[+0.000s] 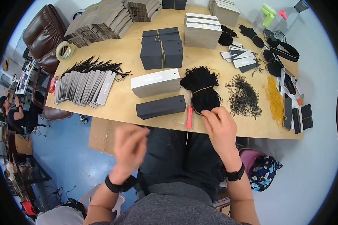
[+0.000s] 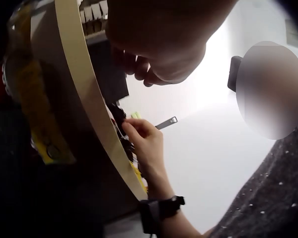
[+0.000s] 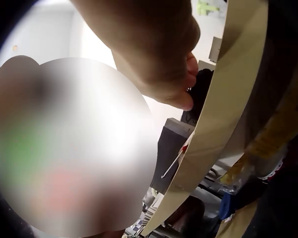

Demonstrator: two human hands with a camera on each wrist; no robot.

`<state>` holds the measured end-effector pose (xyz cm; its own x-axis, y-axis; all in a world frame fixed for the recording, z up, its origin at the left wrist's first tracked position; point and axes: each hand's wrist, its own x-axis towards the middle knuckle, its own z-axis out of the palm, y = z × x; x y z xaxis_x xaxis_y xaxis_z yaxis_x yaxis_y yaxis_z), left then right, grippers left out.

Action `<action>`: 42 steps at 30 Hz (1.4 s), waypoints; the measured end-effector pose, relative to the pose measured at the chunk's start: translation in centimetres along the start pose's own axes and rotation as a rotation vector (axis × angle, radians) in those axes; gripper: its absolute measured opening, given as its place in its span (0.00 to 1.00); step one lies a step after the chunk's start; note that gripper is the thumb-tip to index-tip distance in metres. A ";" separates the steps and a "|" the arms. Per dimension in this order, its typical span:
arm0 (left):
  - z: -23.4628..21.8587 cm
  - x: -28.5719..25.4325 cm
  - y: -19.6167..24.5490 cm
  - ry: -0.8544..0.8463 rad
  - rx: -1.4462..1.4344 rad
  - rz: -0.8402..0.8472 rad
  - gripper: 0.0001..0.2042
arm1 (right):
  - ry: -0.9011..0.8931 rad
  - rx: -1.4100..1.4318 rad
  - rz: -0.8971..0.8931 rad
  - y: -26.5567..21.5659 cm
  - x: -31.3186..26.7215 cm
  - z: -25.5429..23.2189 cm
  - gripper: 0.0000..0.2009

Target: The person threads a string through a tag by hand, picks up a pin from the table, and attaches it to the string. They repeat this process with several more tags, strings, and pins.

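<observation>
The right hand [image 1: 222,129] is at the table's front edge, its thumb and forefinger pinching the lower end of a black cord bundle [image 1: 206,98] tied with a yellow band. The left hand [image 1: 130,146], blurred, hangs in the air in front of the edge with bent fingers; whether it holds anything cannot be told. Between the hands a hook tool with a red handle [image 1: 189,117] lies with its metal tip past the edge. A black tag stack [image 1: 160,107] and a white tag stack [image 1: 156,83] lie left of the bundle.
Fanned grey tags [image 1: 84,88] with black cords lie at the left. Banded black stacks [image 1: 161,54] and white stacks [image 1: 202,33] stand behind. Small black loops [image 1: 244,96], yellow bands [image 1: 276,99] and a phone [image 1: 287,112] are at the right. The table's front edge [image 1: 259,134] runs before the person.
</observation>
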<state>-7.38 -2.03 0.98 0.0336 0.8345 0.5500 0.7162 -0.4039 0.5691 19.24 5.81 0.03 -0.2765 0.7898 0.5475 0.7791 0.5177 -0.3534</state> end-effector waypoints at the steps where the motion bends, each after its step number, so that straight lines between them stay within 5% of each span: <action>1: 0.7 -0.4 1.0 -0.063 -0.124 -0.025 0.13 | 0.012 -0.009 -0.031 0.3 -0.1 0.2 0.10; 6: 3.2 0.7 3.7 -0.344 -0.579 -0.220 0.09 | 0.059 0.024 -0.034 -0.6 -0.4 -0.5 0.09; 8: 4.4 1.4 4.4 -0.437 -0.833 -0.436 0.10 | 0.088 0.032 0.021 -0.6 -0.7 -0.5 0.10; 13: 5.6 1.9 5.5 -0.582 -0.887 -0.497 0.12 | 0.075 0.064 0.067 -1.1 -1.8 -1.1 0.10; 15: 6.1 2.2 5.6 -0.646 -1.174 -0.813 0.16 | 0.089 0.090 0.053 -1.8 -2.2 -1.9 0.10; 19: 7.6 2.7 5.2 -0.613 -1.496 -1.059 0.21 | 0.021 0.144 -0.094 -3.7 -3.7 -3.5 0.09; 25: 7.8 3.2 4.8 -0.649 -1.530 -1.158 0.18 | -0.109 0.136 -0.405 -5.5 -6.2 -5.4 0.11; 29: 7.6 3.2 4.9 -0.627 -1.522 -1.193 0.17 | -0.182 0.227 -0.406 -6.6 -7.7 -5.1 0.12; 40: 6.5 1.8 5.8 -0.503 -1.518 -1.136 0.14 | -0.450 0.807 0.013 -6.5 -8.9 -4.2 0.10; 42: 6.2 1.3 5.5 -0.528 -1.413 -1.001 0.14 | -0.412 0.771 0.068 -6.6 -8.0 -5.1 0.10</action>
<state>0.99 -0.83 1.03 0.4041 0.8405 -0.3608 -0.4567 0.5272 0.7166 19.19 -5.57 1.81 -0.5404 0.8061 0.2414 0.2449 0.4251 -0.8714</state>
